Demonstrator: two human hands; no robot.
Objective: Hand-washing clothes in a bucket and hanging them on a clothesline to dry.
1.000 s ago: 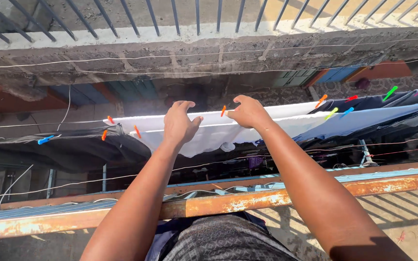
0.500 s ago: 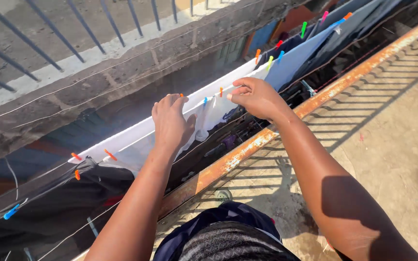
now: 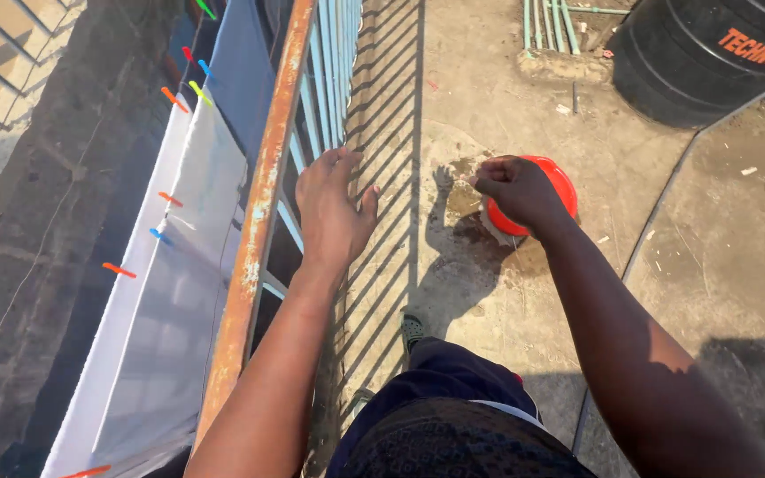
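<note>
Below the right hand (image 3: 520, 190), a red plastic basin (image 3: 552, 190) sits on the concrete floor (image 3: 453, 106); probably light and stiff, best gripped by its rim. Both hands hang empty, left hand (image 3: 331, 208) loosely spread beside the rusty railing (image 3: 258, 221).

Bare concrete roof floor (image 3: 719, 265), stained & dusty, w/ railing shadow stripes across it. On it: red bowl (image 3: 549, 190) in a damp patch, big black tank (image 3: 710, 53) at far edge, pale green pipes (image 3: 546, 22) beside it, a thin black hose (image 3: 666, 212) snaking across.
</note>
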